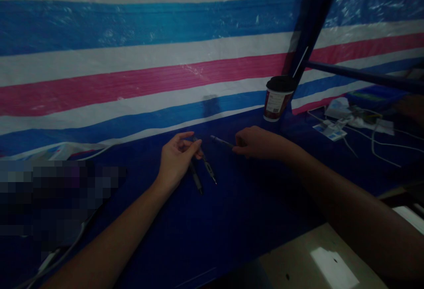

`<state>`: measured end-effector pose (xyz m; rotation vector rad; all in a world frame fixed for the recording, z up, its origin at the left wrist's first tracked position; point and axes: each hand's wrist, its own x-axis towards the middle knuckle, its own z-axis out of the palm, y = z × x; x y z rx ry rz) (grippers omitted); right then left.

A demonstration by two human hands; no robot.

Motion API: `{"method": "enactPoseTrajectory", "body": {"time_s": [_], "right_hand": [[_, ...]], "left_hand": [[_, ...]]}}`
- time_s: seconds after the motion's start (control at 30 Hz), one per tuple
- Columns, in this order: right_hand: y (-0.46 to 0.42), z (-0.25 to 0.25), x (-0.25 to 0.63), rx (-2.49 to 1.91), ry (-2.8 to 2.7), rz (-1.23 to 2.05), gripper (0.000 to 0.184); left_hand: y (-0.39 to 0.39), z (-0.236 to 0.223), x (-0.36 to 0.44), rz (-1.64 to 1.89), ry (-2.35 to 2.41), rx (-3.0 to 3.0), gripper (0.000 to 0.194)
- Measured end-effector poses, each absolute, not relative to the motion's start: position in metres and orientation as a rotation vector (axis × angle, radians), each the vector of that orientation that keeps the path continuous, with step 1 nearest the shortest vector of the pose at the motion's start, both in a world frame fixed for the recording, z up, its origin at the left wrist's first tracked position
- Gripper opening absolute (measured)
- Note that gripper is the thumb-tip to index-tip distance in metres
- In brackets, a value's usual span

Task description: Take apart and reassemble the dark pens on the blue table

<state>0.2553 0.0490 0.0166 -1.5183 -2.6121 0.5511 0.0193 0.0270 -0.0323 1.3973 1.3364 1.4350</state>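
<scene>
My left hand [179,156] pinches a pen [207,165] between thumb and fingers, its metal tip pointing down and toward me. Just beside it, a darker pen [195,179] slants under the same hand; whether the fingers touch it, I cannot tell. To the right, my right hand [253,142] is closed on the end of another pen [221,141], which points left toward my left hand. All three are at or just above the dark blue tabletop [228,227].
A lidded paper cup [278,99] stands behind my right hand by a blue post [311,28]. White cables and packets [331,129] lie at the right. A blurred-out dark device [66,200] is at the left. A striped plastic sheet [149,72] hangs along the back edge.
</scene>
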Motion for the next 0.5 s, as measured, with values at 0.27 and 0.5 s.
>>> {"method": "enactPoseTrajectory", "body": {"time_s": [0.27, 0.5], "right_hand": [[0.054, 0.007, 0.254, -1.493, -2.721, 0.434, 0.026], [0.052, 0.005, 0.248, -1.567, -2.699, 0.503, 0.033]], "left_hand": [[0.028, -0.032, 0.018, 1.395, 1.353, 1.428, 0.024], [0.026, -0.035, 0.016, 1.273, 1.473, 1.58, 0.035]]}}
